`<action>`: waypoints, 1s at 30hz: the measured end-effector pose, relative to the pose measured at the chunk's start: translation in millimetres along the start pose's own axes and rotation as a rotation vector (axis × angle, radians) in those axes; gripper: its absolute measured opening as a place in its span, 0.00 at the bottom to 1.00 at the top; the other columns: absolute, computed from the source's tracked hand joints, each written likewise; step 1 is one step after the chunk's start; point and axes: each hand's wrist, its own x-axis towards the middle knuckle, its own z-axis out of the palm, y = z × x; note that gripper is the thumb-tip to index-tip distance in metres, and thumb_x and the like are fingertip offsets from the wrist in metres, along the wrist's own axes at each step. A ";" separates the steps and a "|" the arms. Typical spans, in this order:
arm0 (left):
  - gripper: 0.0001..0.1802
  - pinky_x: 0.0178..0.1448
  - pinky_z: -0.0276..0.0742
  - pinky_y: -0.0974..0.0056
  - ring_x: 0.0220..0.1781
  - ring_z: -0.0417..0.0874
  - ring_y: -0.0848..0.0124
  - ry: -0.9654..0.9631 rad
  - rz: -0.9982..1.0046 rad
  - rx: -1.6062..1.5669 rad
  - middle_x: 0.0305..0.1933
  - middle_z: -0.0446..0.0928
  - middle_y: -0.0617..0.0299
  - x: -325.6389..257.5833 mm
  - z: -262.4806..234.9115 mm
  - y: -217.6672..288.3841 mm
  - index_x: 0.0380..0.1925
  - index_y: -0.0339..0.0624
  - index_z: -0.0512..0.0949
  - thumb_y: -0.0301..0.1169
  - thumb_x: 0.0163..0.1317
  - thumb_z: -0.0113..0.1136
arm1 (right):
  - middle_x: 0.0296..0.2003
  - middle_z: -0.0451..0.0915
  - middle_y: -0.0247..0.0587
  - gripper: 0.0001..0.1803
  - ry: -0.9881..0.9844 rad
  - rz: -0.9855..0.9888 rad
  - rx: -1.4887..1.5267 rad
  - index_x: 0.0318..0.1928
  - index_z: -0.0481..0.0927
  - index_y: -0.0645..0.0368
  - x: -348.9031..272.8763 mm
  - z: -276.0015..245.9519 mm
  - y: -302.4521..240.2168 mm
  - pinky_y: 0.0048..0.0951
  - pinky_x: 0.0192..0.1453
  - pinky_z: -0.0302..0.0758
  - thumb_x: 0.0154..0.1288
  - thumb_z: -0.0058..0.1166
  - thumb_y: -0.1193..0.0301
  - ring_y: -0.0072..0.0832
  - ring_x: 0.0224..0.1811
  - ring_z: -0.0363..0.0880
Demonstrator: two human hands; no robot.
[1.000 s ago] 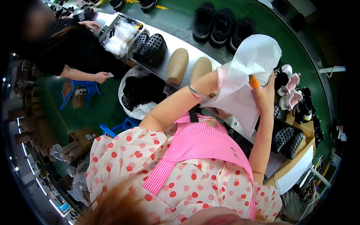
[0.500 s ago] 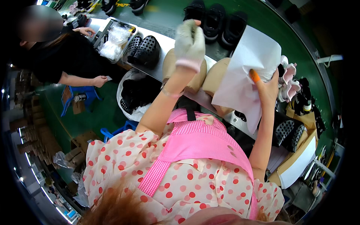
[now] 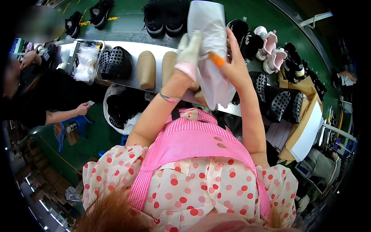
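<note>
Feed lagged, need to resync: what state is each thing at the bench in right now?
White paper sheet: raised upright, curled, gripped by both hands.
Left hand: gloved, closed on the sheet.
Right hand: bare, holding the sheet, orange cot on one finger.
Tan shoe pair: lying on the bench, untouched.
Black perforated clogs: on the bench, untouched.

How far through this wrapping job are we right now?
Done: the white paper sheet is up, gripped by both hands. In hand: the gloved left hand presses its edge and the right hand holds it with an orange marker. Left: the tan shoe forms and black clogs sit unwrapped on the shelf.
</note>
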 end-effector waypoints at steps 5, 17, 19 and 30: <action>0.27 0.56 0.80 0.60 0.51 0.82 0.64 -0.177 -0.151 -0.290 0.54 0.77 0.52 3.0 -33.5 -25.2 0.57 0.35 0.70 0.47 0.70 0.52 | 0.54 0.76 0.42 0.27 0.015 0.404 0.826 0.66 0.64 0.63 -28.3 12.5 -14.8 0.25 0.59 0.73 0.74 0.49 0.61 0.25 0.55 0.76; 0.23 0.68 0.67 0.62 0.63 0.74 0.64 -0.362 0.821 0.668 0.61 0.73 0.53 4.5 -75.1 -23.5 0.59 0.31 0.71 0.27 0.64 0.57 | 0.54 0.78 0.42 0.37 -0.170 0.647 0.819 0.62 0.70 0.66 -19.4 1.9 4.5 0.29 0.57 0.74 0.69 0.49 0.44 0.27 0.53 0.78; 0.21 0.65 0.70 0.65 0.58 0.77 0.66 -0.357 0.927 0.618 0.58 0.76 0.56 22.3 -79.0 -21.6 0.55 0.34 0.75 0.31 0.64 0.59 | 0.52 0.79 0.42 0.36 -0.173 0.612 0.576 0.60 0.72 0.67 -18.1 -2.4 -17.5 0.27 0.55 0.74 0.68 0.52 0.45 0.27 0.52 0.78; 0.24 0.63 0.73 0.52 0.56 0.78 0.56 -0.104 -0.089 -0.576 0.53 0.77 0.52 33.4 -35.0 21.7 0.54 0.39 0.72 0.43 0.63 0.56 | 0.47 0.79 0.51 0.31 0.171 -0.180 -0.347 0.59 0.70 0.63 -25.9 22.3 -13.8 0.35 0.47 0.78 0.61 0.64 0.59 0.43 0.47 0.81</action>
